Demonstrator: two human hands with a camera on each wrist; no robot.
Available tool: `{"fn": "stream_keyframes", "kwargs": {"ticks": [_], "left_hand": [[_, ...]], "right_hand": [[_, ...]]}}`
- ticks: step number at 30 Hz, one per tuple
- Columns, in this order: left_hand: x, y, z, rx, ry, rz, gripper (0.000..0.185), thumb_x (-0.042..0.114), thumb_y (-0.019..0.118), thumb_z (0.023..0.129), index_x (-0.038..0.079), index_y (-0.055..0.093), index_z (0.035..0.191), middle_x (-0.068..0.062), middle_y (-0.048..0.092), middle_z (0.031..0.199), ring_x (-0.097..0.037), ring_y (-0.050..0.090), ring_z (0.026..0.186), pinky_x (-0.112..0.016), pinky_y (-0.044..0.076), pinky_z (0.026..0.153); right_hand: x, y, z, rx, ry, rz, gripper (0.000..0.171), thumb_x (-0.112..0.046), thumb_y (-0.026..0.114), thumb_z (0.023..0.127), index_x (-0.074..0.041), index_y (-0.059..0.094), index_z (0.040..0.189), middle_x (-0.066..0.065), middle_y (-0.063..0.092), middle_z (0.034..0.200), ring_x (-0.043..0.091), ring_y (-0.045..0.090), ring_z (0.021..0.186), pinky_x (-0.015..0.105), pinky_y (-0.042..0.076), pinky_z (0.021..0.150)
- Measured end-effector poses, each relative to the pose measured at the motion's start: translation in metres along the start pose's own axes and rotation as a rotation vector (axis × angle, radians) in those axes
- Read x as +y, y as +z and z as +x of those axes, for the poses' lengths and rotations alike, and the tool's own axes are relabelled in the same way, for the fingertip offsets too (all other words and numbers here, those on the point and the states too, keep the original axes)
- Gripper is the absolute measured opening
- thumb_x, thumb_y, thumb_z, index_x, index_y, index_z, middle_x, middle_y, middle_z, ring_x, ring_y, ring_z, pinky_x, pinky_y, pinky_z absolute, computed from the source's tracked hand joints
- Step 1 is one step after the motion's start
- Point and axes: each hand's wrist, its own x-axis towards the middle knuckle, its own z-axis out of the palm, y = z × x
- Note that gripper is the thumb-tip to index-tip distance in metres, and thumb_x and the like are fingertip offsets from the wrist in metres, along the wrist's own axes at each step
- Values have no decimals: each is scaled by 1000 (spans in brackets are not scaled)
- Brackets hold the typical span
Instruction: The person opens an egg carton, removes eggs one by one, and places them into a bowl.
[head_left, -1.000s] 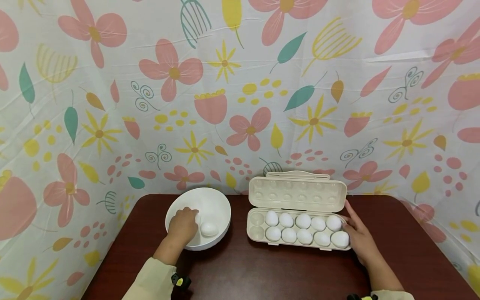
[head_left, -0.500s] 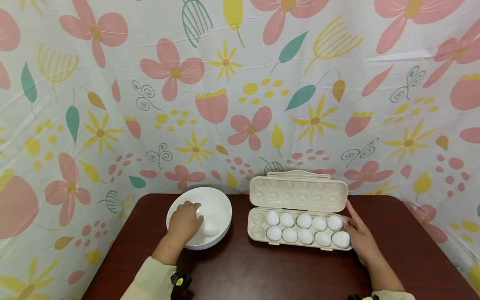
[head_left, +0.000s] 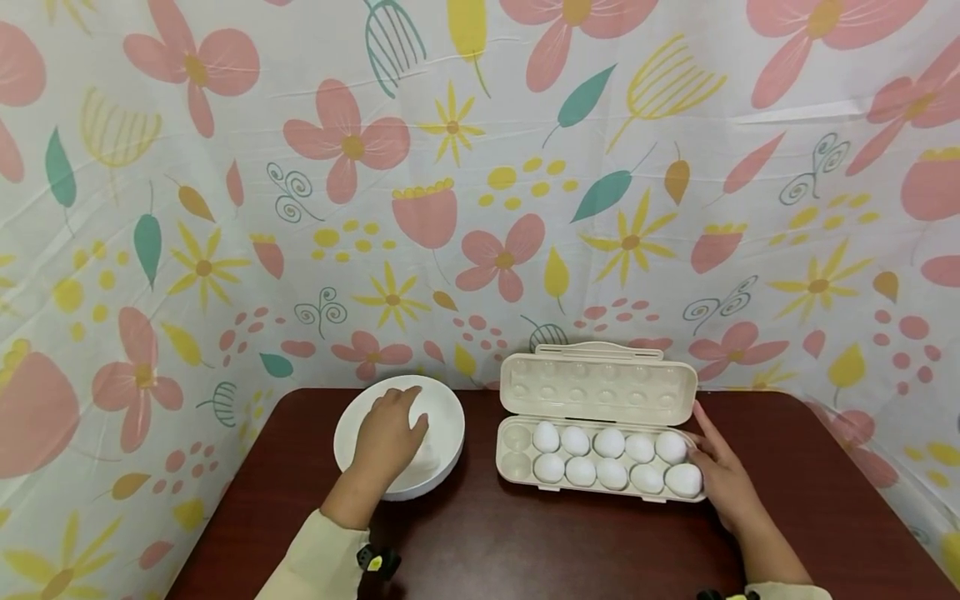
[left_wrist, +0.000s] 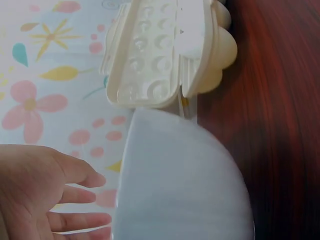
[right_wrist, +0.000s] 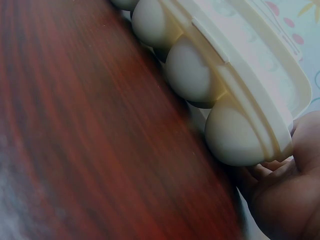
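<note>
A white bowl [head_left: 447, 417] sits at the left of the dark wooden table [head_left: 540, 542]. My left hand [head_left: 390, 435] reaches down into it, and whatever lies beneath the palm is hidden. The left wrist view shows that hand [left_wrist: 75, 197] with fingers straight and spread beside the bowl [left_wrist: 185, 185], holding nothing I can see. To the right stands an open cream egg carton [head_left: 597, 385] with several white eggs [head_left: 609, 442]; its two leftmost cups are empty. My right hand [head_left: 716, 475] rests against the carton's right end, where fingers [right_wrist: 295, 200] touch the carton [right_wrist: 235, 80].
A flowered cloth [head_left: 480, 183] rises close behind the table and along both sides. The carton's lid stands upright at the back. Bare tabletop lies in front of the bowl and carton and between them.
My left hand has slid rightward and farther across the bowl, covering the egg that showed there before. The right hand and the carton have not moved.
</note>
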Motion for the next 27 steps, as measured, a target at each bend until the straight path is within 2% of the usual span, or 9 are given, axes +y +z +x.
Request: {"fn": "stream_keyframes", "kwargs": {"ticks": [7,16,23,27], "left_hand": [[20,8,-2,32,59,-26,42,23,72,91,8,66,130,-15,68,116,-35,65,103,-49,55,86],[49,27,-6,19,116,-79,37,21,73,91,10,69,126,-11,68,115,-30,66,101,-43,57,83],[67,37,-11,28,180,-106,34,20,75,91,11,70,123,-8,68,109,-25,65,95,-37,57,78],[74,44,-16,12,197,-119,33,19,75,91,11,71,123,-6,67,107,-22,64,94,-35,56,78]], "right_hand": [[-2,-1,-1,-6,1,3,65,-25,37,111,-39,-2,161,-29,46,124,-17,51,108,14,50,81],[-3,-1,-2,-4,-18,10,64,-23,36,111,-39,0,161,-32,47,124,-16,52,108,13,49,81],[-3,-1,-2,-9,-4,3,65,-25,36,111,-41,-2,161,-19,48,132,-16,51,108,14,50,81],[-2,0,-2,-7,1,-17,64,-24,35,111,-41,-3,161,-2,48,140,-17,51,108,16,51,82]]}}
